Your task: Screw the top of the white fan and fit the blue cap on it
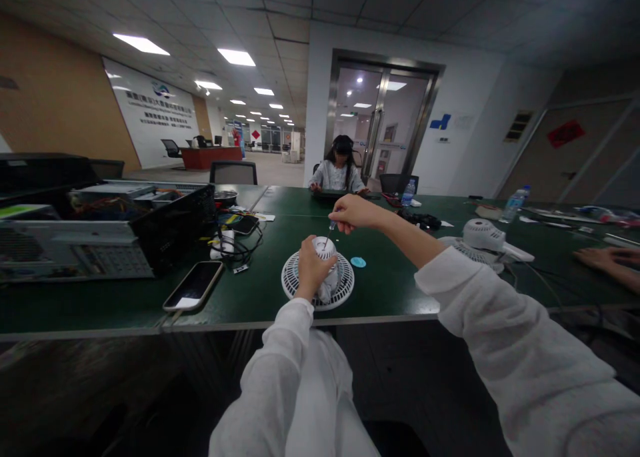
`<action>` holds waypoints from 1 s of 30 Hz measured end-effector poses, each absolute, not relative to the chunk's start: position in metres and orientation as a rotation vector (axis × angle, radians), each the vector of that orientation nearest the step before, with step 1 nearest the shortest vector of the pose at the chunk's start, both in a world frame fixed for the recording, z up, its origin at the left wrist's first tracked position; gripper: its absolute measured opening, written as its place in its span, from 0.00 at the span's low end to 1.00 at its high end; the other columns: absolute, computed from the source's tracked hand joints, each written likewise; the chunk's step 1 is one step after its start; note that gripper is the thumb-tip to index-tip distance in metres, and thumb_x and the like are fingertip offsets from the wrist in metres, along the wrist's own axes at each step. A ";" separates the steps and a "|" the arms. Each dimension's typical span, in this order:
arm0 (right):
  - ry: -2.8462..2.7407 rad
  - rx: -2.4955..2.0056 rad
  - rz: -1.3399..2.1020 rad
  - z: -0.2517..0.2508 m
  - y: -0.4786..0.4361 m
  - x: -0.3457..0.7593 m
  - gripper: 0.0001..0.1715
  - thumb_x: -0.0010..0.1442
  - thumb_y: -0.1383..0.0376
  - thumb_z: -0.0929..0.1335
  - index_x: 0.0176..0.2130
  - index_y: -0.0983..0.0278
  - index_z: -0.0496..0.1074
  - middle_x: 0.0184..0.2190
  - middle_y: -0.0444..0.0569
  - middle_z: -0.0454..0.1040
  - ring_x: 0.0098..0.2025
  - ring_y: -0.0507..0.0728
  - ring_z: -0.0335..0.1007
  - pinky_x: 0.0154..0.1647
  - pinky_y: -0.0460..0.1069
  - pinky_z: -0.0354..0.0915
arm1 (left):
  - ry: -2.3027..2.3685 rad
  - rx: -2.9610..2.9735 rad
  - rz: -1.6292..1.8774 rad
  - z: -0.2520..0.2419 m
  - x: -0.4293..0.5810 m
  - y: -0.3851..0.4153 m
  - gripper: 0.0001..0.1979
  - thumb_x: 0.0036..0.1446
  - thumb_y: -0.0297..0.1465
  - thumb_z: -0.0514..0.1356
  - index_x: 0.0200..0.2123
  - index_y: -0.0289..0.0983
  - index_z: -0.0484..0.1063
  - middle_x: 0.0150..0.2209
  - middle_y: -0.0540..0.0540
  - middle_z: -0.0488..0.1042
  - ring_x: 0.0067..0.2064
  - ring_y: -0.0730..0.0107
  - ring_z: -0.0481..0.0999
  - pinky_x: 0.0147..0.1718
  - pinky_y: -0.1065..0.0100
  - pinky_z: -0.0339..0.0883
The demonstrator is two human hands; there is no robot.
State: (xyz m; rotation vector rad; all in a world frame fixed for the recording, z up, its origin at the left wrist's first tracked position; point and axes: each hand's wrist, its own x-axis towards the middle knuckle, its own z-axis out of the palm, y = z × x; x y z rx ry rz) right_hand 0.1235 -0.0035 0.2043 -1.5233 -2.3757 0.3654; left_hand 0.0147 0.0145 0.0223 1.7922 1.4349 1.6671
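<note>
A small white fan [345, 285] lies grille down on the green table, its round motor housing on top. My left hand [314, 268] is closed around that housing from the left side. Above it, my right hand [350, 214] pinches the handle of a screwdriver [331, 228]. The thin shaft slants down, and its tip meets the top of the housing; whether it sits in a screw is too small to tell. Just right of the fan lies a light-blue disc [358, 262].
An opened computer case [150, 224] stands at the left, with a phone [194, 286] and cables before it. Another white fan [483, 237] lies at the right, near another person's hands [607, 260]. Bottles [515, 205] stand farther back. A person [340, 167] sits opposite.
</note>
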 end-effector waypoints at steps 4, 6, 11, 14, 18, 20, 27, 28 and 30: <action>-2.378 -1.555 -0.215 0.199 -0.005 0.125 0.16 0.58 0.63 0.65 0.21 0.67 0.72 0.15 0.46 0.70 0.23 0.51 0.69 0.28 0.44 0.61 | 1.437 1.786 1.669 0.024 0.015 0.013 0.32 0.40 0.30 0.66 0.50 0.36 0.60 0.48 0.41 0.65 0.53 0.54 0.67 0.53 0.54 0.60; -2.322 -1.525 -0.270 0.195 -0.005 0.124 0.11 0.55 0.68 0.66 0.24 0.67 0.74 0.16 0.46 0.71 0.26 0.52 0.69 0.30 0.45 0.61 | 1.438 1.790 1.664 0.025 0.015 0.012 0.32 0.40 0.30 0.66 0.50 0.36 0.60 0.48 0.41 0.65 0.53 0.54 0.66 0.53 0.54 0.60; -2.198 -1.412 0.325 0.191 -0.002 0.124 0.08 0.58 0.67 0.66 0.28 0.67 0.72 0.12 0.37 0.63 0.15 0.46 0.60 0.21 0.42 0.58 | 1.446 1.791 1.645 0.025 0.014 0.011 0.32 0.41 0.31 0.66 0.51 0.35 0.59 0.48 0.40 0.65 0.53 0.54 0.66 0.53 0.54 0.60; -2.040 -1.366 0.717 0.190 -0.002 0.125 0.07 0.58 0.70 0.65 0.28 0.68 0.69 0.15 0.39 0.66 0.15 0.45 0.60 0.18 0.41 0.56 | 1.432 1.780 1.666 0.024 0.014 0.011 0.32 0.40 0.31 0.66 0.50 0.36 0.60 0.48 0.41 0.65 0.53 0.55 0.66 0.53 0.54 0.60; -2.026 -1.361 0.808 0.191 -0.005 0.125 0.06 0.58 0.72 0.64 0.29 0.68 0.68 0.18 0.43 0.72 0.18 0.47 0.66 0.21 0.42 0.60 | 1.444 1.782 1.653 0.023 0.014 0.012 0.33 0.40 0.31 0.66 0.51 0.34 0.59 0.49 0.40 0.64 0.53 0.55 0.66 0.53 0.54 0.60; -2.168 -1.398 0.488 0.191 -0.005 0.124 0.09 0.58 0.68 0.65 0.26 0.68 0.68 0.17 0.44 0.71 0.18 0.48 0.66 0.23 0.43 0.60 | 1.450 1.787 1.647 0.023 0.014 0.012 0.33 0.41 0.31 0.66 0.51 0.34 0.59 0.49 0.39 0.64 0.53 0.55 0.66 0.53 0.54 0.60; -2.373 -1.504 -0.198 0.189 0.004 0.114 0.10 0.57 0.66 0.65 0.29 0.67 0.75 0.24 0.48 0.75 0.29 0.52 0.70 0.30 0.44 0.57 | 1.456 1.802 1.649 0.022 0.014 0.014 0.32 0.41 0.30 0.66 0.50 0.34 0.59 0.49 0.39 0.64 0.54 0.54 0.65 0.53 0.54 0.59; -2.379 -1.496 -0.149 0.189 0.006 0.113 0.11 0.58 0.65 0.64 0.30 0.67 0.75 0.22 0.47 0.74 0.28 0.51 0.69 0.30 0.43 0.57 | 1.453 1.801 1.653 0.022 0.014 0.014 0.32 0.41 0.30 0.66 0.50 0.35 0.59 0.49 0.40 0.64 0.54 0.54 0.65 0.53 0.54 0.59; -2.386 -1.488 0.011 0.192 0.009 0.114 0.14 0.61 0.63 0.64 0.30 0.68 0.75 0.18 0.44 0.71 0.23 0.49 0.66 0.28 0.43 0.57 | 1.448 1.794 1.654 0.022 0.014 0.014 0.32 0.40 0.30 0.66 0.50 0.35 0.59 0.49 0.40 0.64 0.54 0.54 0.65 0.54 0.54 0.59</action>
